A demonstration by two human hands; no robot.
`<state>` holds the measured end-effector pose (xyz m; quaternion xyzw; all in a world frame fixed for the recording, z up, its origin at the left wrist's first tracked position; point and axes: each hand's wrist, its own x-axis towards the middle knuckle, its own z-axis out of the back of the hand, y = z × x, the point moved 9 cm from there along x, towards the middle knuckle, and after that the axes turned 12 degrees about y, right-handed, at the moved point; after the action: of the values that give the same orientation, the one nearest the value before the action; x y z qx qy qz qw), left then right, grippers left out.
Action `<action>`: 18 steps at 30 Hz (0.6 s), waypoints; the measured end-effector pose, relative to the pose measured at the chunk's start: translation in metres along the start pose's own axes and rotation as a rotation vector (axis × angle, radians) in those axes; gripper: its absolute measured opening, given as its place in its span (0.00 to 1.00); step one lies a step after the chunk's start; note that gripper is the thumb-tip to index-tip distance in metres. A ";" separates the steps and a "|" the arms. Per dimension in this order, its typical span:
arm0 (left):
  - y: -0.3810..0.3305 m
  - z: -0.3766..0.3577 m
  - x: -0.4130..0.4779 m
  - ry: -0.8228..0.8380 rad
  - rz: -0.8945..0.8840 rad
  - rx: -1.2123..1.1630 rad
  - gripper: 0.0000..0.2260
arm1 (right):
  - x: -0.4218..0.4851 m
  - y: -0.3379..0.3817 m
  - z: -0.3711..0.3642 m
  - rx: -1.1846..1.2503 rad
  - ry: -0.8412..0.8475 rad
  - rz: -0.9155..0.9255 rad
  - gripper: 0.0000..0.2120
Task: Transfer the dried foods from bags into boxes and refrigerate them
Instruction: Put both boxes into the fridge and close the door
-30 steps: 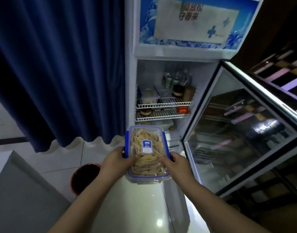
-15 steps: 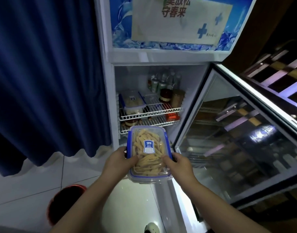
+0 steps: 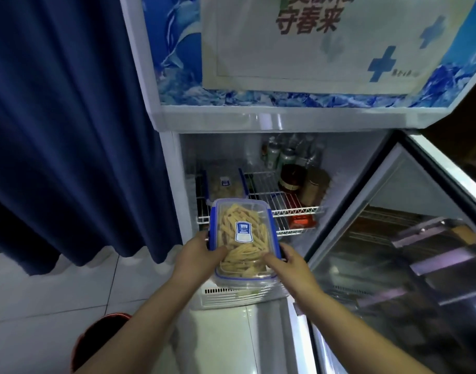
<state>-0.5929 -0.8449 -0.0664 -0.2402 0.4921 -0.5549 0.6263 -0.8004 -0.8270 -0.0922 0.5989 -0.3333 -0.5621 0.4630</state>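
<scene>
Head view. A lidded clear box [image 3: 243, 240] with blue clasps, filled with pale dried strips, is held level before the open fridge [image 3: 220, 122], in front of the rail of the upper wire shelf [image 3: 285, 210]. The left hand [image 3: 197, 253] clasps its left side and the right hand [image 3: 288, 261] its right side, thumbs lying on the lid and fingers wrapped beneath; both are closed firmly on the box. Step in hand, as judged: setting the box inside. To do it well, keep the box flat, lift its base over the shelf's front rail, slide it straight back, and let go only once the wire bears the weight. Edges and room: a second box [image 3: 224, 184] already occupies the left part of the shelf, and jars [image 3: 292, 178] stand at the right rear. The bare wire between them looks the likeliest slot, though whether it is wide enough cannot be told. The glass door [image 3: 393, 238] stands swung out to the right, near the right forearm. The curtain [image 3: 69, 130] hangs to the left, beside the cabinet. A red pail [image 3: 96, 338] sits on the floor below the left arm.
</scene>
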 end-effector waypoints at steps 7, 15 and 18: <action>-0.015 0.022 0.066 -0.044 0.006 0.043 0.13 | 0.075 0.016 0.000 0.064 0.073 -0.059 0.18; -0.026 0.022 0.113 0.009 -0.105 -0.015 0.22 | 0.140 0.036 0.009 0.054 0.019 0.008 0.13; -0.031 0.017 0.128 0.026 -0.161 -0.044 0.25 | 0.163 0.042 0.013 0.024 0.019 0.017 0.13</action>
<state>-0.6045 -0.9765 -0.0784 -0.2855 0.4913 -0.5956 0.5678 -0.7845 -0.9938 -0.1122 0.6068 -0.3406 -0.5486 0.4635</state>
